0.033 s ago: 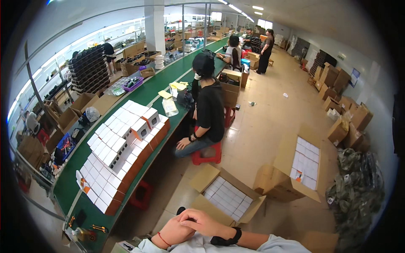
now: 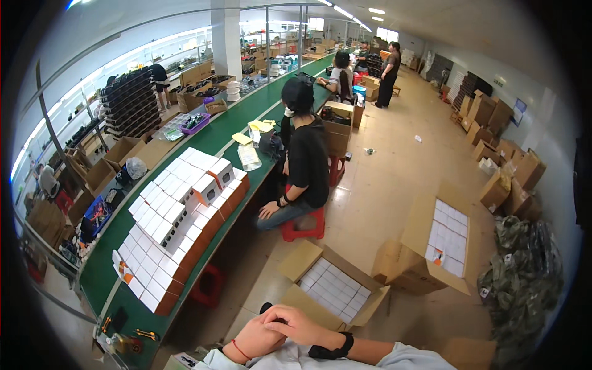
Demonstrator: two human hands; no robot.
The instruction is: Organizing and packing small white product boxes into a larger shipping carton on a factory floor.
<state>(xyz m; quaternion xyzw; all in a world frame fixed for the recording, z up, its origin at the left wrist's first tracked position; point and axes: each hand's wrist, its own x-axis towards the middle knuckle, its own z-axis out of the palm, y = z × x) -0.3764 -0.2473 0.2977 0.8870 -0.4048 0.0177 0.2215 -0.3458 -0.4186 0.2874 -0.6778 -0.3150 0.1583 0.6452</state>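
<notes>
Hands first: your right hand [image 2: 302,325] lies over your left hand [image 2: 256,340] at the lower edge of the head view, both resting together in front of your body. Your fingers [image 2: 279,316] are loosely curled around each other and grasp no object. A dark band sits on your right wrist and a thin red string on the left one. Just beyond your hands, an open cardboard box [image 2: 333,287] filled with small white cartons stands on the floor. On your left, the green counter [image 2: 102,271] carries stacked white boxes [image 2: 176,216]. A seated person in black [image 2: 305,160] works beside that counter.
</notes>
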